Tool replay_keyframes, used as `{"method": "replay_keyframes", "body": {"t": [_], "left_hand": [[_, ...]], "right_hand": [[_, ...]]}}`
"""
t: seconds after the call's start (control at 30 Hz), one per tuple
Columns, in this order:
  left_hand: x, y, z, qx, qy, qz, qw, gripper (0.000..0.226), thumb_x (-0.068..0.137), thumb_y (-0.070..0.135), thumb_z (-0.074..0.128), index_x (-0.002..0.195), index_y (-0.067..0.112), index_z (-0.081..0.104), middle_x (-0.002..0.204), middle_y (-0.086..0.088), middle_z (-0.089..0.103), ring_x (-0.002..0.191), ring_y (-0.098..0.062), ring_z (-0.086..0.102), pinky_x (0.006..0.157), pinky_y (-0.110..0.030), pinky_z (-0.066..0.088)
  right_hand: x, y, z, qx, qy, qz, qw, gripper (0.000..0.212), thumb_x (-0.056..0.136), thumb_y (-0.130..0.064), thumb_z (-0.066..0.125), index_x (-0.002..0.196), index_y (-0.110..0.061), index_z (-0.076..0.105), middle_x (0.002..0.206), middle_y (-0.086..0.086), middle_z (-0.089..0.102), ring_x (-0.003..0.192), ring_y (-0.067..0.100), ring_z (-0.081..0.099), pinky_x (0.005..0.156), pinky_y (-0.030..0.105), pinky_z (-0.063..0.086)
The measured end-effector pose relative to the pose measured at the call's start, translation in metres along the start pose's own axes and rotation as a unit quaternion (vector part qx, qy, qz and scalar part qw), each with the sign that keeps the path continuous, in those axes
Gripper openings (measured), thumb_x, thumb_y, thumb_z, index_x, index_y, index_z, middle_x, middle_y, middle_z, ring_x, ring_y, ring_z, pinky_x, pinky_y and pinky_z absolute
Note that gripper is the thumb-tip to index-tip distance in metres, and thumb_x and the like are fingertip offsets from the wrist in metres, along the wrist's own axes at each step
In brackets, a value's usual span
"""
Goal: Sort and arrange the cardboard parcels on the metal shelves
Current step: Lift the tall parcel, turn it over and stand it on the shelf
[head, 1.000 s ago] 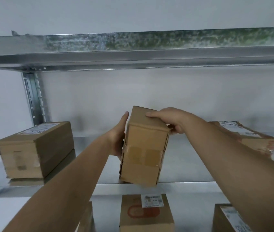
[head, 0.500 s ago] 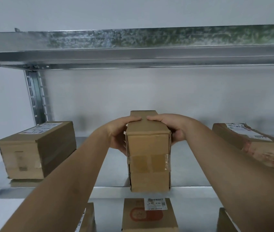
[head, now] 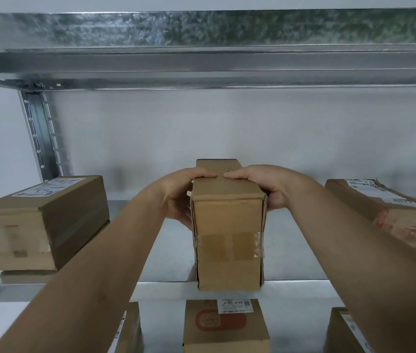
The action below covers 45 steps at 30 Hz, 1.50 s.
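A tall brown cardboard parcel (head: 228,240) with clear tape across its front stands upright at the front edge of the metal shelf (head: 151,250), in the middle. My left hand (head: 181,192) grips its left side with the thumb lying over the top. My right hand (head: 260,184) grips its right side, thumb also on top, and the two thumb tips nearly meet. To the left a labelled parcel (head: 41,222) lies flat on the shelf. A parcel with red-printed tape (head: 390,215) lies at the right.
The upper shelf's galvanised beam (head: 201,47) runs overhead, with a slotted upright (head: 41,133) at the back left. Below, on the lower shelf, sit a parcel with a red logo (head: 224,327), a parcel on the left (head: 128,327) and another on the right (head: 344,332).
The held parcel went from tilted and turned to upright and square on the shelf edge. My left thumb moved onto its top, and both hands now grip its sides.
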State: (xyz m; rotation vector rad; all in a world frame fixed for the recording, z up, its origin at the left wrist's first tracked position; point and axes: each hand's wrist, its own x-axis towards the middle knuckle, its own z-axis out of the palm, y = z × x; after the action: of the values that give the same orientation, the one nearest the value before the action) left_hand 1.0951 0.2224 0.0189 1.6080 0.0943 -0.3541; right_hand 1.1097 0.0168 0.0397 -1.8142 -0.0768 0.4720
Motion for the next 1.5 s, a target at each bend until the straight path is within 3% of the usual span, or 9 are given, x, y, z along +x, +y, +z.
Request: {"method": "replay_keyframes", "body": {"t": [0.2, 0.37, 0.57, 0.83, 0.93, 1.03, 1.17, 1.3, 1.5], "left_hand": [[-0.011, -0.006, 0.002, 0.002, 0.011, 0.008, 1.000, 0.095, 0.053, 0.057, 0.093, 0.134, 0.017, 0.064, 0.138, -0.019, 0.062, 0.118, -0.045, 0.065, 0.093, -0.067, 0.052], [-0.023, -0.012, 0.005, -0.028, 0.042, 0.024, 0.998, 0.091, 0.054, 0.066, 0.087, 0.131, 0.021, 0.066, 0.132, -0.020, 0.066, 0.116, -0.041, 0.067, 0.094, -0.064, 0.053], [-0.030, -0.029, 0.011, -0.110, 0.068, 0.081, 0.988, 0.042, 0.104, 0.049, 0.046, 0.119, 0.014, 0.063, 0.081, -0.008, 0.076, 0.065, -0.022, 0.074, 0.056, -0.032, 0.058], [-0.028, -0.051, 0.001, -0.189, 0.083, 0.093, 0.974, 0.028, 0.110, 0.026, 0.037, 0.094, 0.017, 0.059, 0.079, -0.006, 0.064, 0.055, -0.018, 0.067, 0.050, -0.027, 0.056], [-0.022, -0.054, -0.003, -0.119, 0.124, 0.075, 0.982, 0.029, 0.106, 0.030, 0.044, 0.105, 0.010, 0.066, 0.092, -0.015, 0.069, 0.075, -0.029, 0.070, 0.069, -0.035, 0.059], [-0.014, -0.054, -0.012, -0.037, 0.102, 0.051, 0.993, 0.083, 0.075, 0.074, 0.071, 0.131, 0.014, 0.066, 0.132, -0.022, 0.066, 0.122, -0.041, 0.064, 0.101, -0.051, 0.054], [0.001, -0.057, -0.021, 0.013, 0.052, 0.011, 0.998, 0.103, 0.049, 0.089, 0.078, 0.128, 0.022, 0.071, 0.133, -0.013, 0.068, 0.123, -0.036, 0.065, 0.107, -0.052, 0.049], [-0.012, -0.053, -0.016, 0.039, 0.064, 0.008, 0.997, 0.090, 0.058, 0.067, 0.088, 0.129, 0.016, 0.069, 0.132, -0.017, 0.068, 0.123, -0.037, 0.065, 0.108, -0.052, 0.050], [-0.014, -0.043, -0.003, 0.067, 0.072, -0.003, 0.995, 0.032, 0.095, 0.037, 0.062, 0.110, 0.011, 0.072, 0.098, -0.007, 0.076, 0.088, -0.025, 0.070, 0.093, -0.039, 0.053]], "right_hand": [[-0.001, 0.004, 0.004, -0.010, 0.013, 0.006, 1.000, 0.060, 0.078, -0.054, 0.077, 0.123, -0.015, 0.067, 0.132, 0.018, 0.066, 0.112, 0.037, 0.069, 0.097, 0.062, 0.052], [-0.014, 0.014, 0.013, -0.008, 0.065, -0.035, 0.997, 0.051, 0.087, -0.067, 0.048, 0.109, -0.026, 0.068, 0.116, 0.012, 0.068, 0.103, 0.036, 0.067, 0.099, 0.063, 0.049], [-0.015, 0.046, 0.013, -0.046, 0.103, -0.004, 0.994, 0.068, 0.090, -0.080, 0.038, 0.114, -0.025, 0.069, 0.114, 0.010, 0.070, 0.101, 0.033, 0.065, 0.101, 0.056, 0.049], [-0.016, 0.051, -0.001, -0.053, 0.113, -0.011, 0.992, 0.075, 0.080, -0.074, 0.067, 0.124, -0.014, 0.067, 0.122, 0.010, 0.070, 0.107, 0.029, 0.068, 0.097, 0.045, 0.056], [-0.013, 0.047, -0.004, -0.100, 0.129, -0.027, 0.986, 0.085, 0.070, -0.075, 0.073, 0.125, -0.011, 0.065, 0.115, 0.009, 0.072, 0.099, 0.028, 0.071, 0.085, 0.039, 0.060], [-0.015, 0.044, -0.003, -0.124, 0.127, -0.037, 0.983, 0.067, 0.079, -0.061, 0.077, 0.119, -0.009, 0.063, 0.107, 0.009, 0.072, 0.088, 0.023, 0.072, 0.059, 0.028, 0.056], [-0.015, 0.046, -0.001, -0.116, 0.121, -0.036, 0.985, 0.048, 0.082, -0.047, 0.081, 0.106, -0.011, 0.060, 0.099, 0.008, 0.071, 0.078, 0.020, 0.071, 0.051, 0.025, 0.054], [-0.011, 0.050, -0.002, -0.085, 0.107, -0.008, 0.991, 0.053, 0.079, -0.049, 0.083, 0.112, -0.012, 0.064, 0.104, 0.009, 0.075, 0.086, 0.025, 0.075, 0.073, 0.040, 0.063], [-0.009, 0.051, -0.003, -0.043, 0.054, 0.047, 0.996, 0.049, 0.087, -0.052, 0.075, 0.118, -0.015, 0.065, 0.112, 0.011, 0.074, 0.101, 0.032, 0.073, 0.095, 0.061, 0.054]]}}
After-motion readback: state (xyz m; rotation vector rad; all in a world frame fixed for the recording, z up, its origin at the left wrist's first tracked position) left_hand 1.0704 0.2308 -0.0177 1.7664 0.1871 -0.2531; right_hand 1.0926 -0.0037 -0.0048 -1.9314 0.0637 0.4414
